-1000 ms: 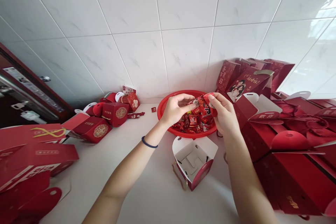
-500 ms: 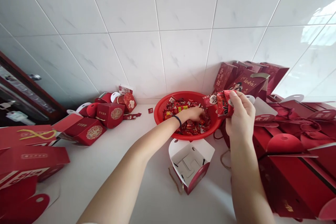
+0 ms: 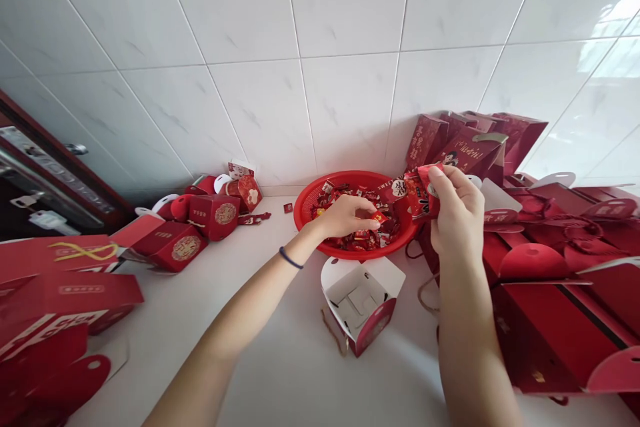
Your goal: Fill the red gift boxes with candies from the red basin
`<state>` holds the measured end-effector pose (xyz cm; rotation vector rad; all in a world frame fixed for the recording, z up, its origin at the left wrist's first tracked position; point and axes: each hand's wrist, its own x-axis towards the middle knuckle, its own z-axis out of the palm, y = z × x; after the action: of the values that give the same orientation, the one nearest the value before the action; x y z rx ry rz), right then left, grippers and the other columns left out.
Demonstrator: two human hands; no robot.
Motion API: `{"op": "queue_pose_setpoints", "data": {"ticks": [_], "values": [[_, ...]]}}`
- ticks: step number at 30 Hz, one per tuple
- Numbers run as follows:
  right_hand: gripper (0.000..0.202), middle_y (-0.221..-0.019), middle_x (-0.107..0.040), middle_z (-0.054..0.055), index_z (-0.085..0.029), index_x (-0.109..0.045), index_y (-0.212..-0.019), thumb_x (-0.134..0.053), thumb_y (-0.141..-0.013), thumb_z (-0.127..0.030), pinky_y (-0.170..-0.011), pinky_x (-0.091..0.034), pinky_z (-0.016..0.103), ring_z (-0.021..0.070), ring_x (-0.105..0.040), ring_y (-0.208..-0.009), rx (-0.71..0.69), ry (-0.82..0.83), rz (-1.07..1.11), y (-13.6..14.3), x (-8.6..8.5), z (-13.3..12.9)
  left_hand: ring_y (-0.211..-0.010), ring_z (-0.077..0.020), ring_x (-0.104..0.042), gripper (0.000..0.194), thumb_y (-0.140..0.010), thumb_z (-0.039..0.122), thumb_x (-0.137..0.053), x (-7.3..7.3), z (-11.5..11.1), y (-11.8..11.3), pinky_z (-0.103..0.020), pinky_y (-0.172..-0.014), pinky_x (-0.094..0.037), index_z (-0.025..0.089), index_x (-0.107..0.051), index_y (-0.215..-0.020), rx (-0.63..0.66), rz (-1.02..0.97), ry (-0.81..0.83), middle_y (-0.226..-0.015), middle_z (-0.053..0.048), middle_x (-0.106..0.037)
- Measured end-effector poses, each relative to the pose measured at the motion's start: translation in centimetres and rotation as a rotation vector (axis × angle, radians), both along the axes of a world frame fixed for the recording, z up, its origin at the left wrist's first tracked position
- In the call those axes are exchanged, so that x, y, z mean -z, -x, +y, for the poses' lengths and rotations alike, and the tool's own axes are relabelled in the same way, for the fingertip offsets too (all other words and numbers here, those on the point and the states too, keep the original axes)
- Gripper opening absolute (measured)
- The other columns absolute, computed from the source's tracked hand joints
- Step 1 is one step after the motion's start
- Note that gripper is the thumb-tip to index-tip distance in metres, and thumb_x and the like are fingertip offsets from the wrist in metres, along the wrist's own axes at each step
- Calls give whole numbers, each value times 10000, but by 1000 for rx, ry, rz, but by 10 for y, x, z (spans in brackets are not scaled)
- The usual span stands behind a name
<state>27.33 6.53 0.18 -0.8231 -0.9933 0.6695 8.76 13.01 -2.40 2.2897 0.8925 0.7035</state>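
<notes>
One tiled wall point(image 3: 250, 7), white with grey veining, fills the back. Below it, one white counter point(image 3: 300, 387). Right side of counter: one heap of red boxes point(image 3: 540, 340), overlapping too closely for a sure count. Far left: one dark door point(image 3: 113, 210) with a red-brown frame, partly in view. Near left: at least two large red cartons point(image 3: 70, 297), cut by the picture edge, one topped with yellow cord. Back right, against the wall: a cluster of upright maroon bags point(image 3: 467, 150), four or more, overlapping. Centre, close to the wall: one red basket point(image 3: 301, 220), perforated, holding many wrapped sweets point(image 3: 333, 195), too many and too mixed to count. Left of it, well apart: two boxes with gold medallions point(image 3: 173, 245), side by side, other red boxes behind them. Just in front of the basket: one open box point(image 3: 356, 303), white inside, maroon outside, nothing seen within but its folded base; rope handle at its left. Two hands. Right hand point(image 3: 457, 213), raised at the basket's right edge, thumb and fingers clamped on one red packet point(image 3: 423, 195); a strip lettered "SWEET" juts out beside it, whether joined cannot be told. Left hand point(image 3: 347, 215), over the basket, thumb and fingertips pinching one red sweet point(image 3: 380, 217). One dark wristband point(image 3: 290, 258), left wrist. Smallest: one loose wrapper-sized piece point(image 3: 288, 208) on the counter, left of the basket.
</notes>
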Motion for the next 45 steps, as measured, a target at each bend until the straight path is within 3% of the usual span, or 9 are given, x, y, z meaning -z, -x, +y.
{"op": "queue_pose_setpoints", "data": {"ticks": [4, 9, 14, 17, 21, 28, 33, 40, 45], "values": [[215, -727, -618, 3, -225, -702, -833, -706, -858, -438, -569, -451, 249, 130, -546, -634, -25, -16, -95, -1, -7, -13, -811, -208, -682, 264, -872, 413, -668, -5, -48, 26, -304, -735, -517, 183, -740, -980, -1, -91, 132, -914, -58, -755], [224, -697, -616, 11, -226, -720, -806, -733, -838, -448, -549, -433, 256, 143, -542, -635, -138, 61, -248, 3, -17, -31, -900, -213, -701, 277, -886, 287, -633, -7, -83, 44, -314, -814, -532, 229, -757, -1128, 88, 64, 141, -1080, -55, -773], [260, -695, -596, -1, -200, -702, -791, -711, -847, -454, -554, -389, 241, 114, -483, -619, -211, 104, -403, 9, -19, -38, -853, -209, -709, 237, -860, 196, -640, -2, -90, 48, -310, -806, -535, 231, -774, -1052, 49, 176, 138, -988, -29, -785], [262, -652, -551, -16, -183, -690, -773, -693, -856, -432, -529, -357, 232, 101, -430, -588, -289, 134, -494, 11, -20, -38, -1003, -238, -704, 344, -869, 231, -663, -3, -89, 50, -355, -903, -549, 215, -716, -1208, -27, -48, 143, -1127, -66, -760], [276, -647, -552, -16, -179, -683, -763, -677, -870, -433, -526, -353, 230, 104, -434, -592, -324, 134, -527, 15, -20, -38, -1072, -251, -695, 593, -806, 301, -775, -9, -91, 46, -389, -949, -567, 214, -607, -1369, 10, -373, 319, -1182, -87, -734], [312, -700, -588, -8, -182, -690, -793, -691, -857, -488, -557, -373, 231, 109, -455, -621, -376, 156, -480, 15, -15, -35, -1020, -249, -714, 321, -862, 382, -719, -2, -93, 24, -348, -902, -572, 160, -739, -1093, -122, -559, 378, -1093, -93, -772], [301, -672, -571, -14, -183, -686, -778, -700, -845, -476, -536, -352, 228, 100, -438, -593, -284, 142, -424, 6, -15, -32, -945, -235, -711, 245, -906, 363, -640, -1, -91, 36, -313, -819, -548, 171, -755, -1006, -146, -335, 257, -1020, -65, -779], [300, -654, -556, -17, -184, -684, -758, -719, -830, -473, -538, -350, 233, 98, -421, -580, -260, 139, -408, 4, -16, -32, -709, -173, -665, 213, -862, 130, -566, 2, -95, 40, -276, -672, -473, 209, -763, -843, 121, 267, 160, -835, -16, -747], [324, -668, -534, -20, -179, -662, -805, -675, -864, -498, -521, -310, 234, 96, -398, -587, -320, 174, -464, 8, -13, -30, -938, -229, -695, 240, -897, 193, -577, 5, -92, 37, -322, -811, -520, 213, -753, -1060, -66, 53, 66, -1039, -63, -763]]}}
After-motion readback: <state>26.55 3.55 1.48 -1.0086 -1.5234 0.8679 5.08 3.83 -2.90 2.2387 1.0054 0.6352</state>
